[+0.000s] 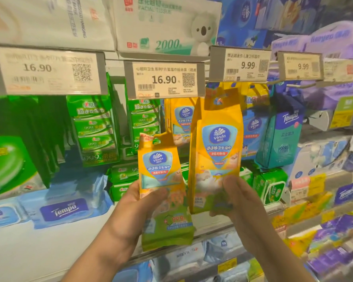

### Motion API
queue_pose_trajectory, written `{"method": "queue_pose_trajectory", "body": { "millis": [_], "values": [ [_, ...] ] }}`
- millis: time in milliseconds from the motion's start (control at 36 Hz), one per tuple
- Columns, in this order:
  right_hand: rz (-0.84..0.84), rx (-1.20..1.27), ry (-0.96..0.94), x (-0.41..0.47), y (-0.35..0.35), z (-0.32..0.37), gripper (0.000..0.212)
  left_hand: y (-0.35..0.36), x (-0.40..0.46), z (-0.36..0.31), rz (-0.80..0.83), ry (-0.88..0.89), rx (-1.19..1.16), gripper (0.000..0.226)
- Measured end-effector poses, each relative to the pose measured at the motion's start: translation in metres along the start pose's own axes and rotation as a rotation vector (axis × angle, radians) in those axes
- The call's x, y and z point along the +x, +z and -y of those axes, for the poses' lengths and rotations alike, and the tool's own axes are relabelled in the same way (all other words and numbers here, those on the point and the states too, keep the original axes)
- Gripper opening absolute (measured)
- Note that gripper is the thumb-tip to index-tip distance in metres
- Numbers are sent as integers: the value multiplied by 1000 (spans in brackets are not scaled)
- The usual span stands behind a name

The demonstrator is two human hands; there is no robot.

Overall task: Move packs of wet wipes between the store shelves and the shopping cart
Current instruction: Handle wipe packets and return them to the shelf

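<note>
My left hand [135, 202] grips a small yellow pack [161, 180]; my right hand [238, 200] pinches a taller yellow pack [216, 143] before the shelf [222, 226].

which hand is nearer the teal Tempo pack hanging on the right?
Right. The right hand grips a yellow Vinda pack just below-left of the teal Tempo pack; the left hand is farther left.

1. Left hand [140, 202]: fingers hidden behind the smaller yellow pack [161, 180].
2. Green packs [6, 159] at nine o'clock: cut by the edge.
3. Purple packs [334, 255] at four o'clock: blurred, labels unreadable.
</note>
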State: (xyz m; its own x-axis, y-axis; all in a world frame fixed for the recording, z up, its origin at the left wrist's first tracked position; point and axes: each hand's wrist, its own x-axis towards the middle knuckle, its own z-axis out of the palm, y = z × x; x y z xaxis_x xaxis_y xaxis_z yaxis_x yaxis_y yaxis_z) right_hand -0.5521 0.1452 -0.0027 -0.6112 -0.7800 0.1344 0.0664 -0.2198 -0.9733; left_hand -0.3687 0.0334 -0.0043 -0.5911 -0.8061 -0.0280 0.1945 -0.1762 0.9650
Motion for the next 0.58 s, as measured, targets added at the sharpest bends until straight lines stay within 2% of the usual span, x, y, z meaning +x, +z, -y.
{"method": "queue_pose_trajectory", "body": {
  "millis": [83,167,250,389,444,583],
  "values": [
    [15,131,73,1,4,-10,37,-1,-2,0,-2,-3,-6,58],
    [-11,166,103,4,11,-13,56,-3,-4,0,-10,3,-15,47],
    [-54,148,104,13,20,-11,52,-4,-7,-1,-8,7,-18,39],
    [-88,-7,117,34,34,-4,39,-8,-14,-2,14,15,-4,61],
    [-95,-40,97,42,39,-3,33,-10,-15,-2,3,30,11,57],
    [-137,86,214,70,56,-1,50,-16,-19,0,-5,49,12,47]
  ]
}}
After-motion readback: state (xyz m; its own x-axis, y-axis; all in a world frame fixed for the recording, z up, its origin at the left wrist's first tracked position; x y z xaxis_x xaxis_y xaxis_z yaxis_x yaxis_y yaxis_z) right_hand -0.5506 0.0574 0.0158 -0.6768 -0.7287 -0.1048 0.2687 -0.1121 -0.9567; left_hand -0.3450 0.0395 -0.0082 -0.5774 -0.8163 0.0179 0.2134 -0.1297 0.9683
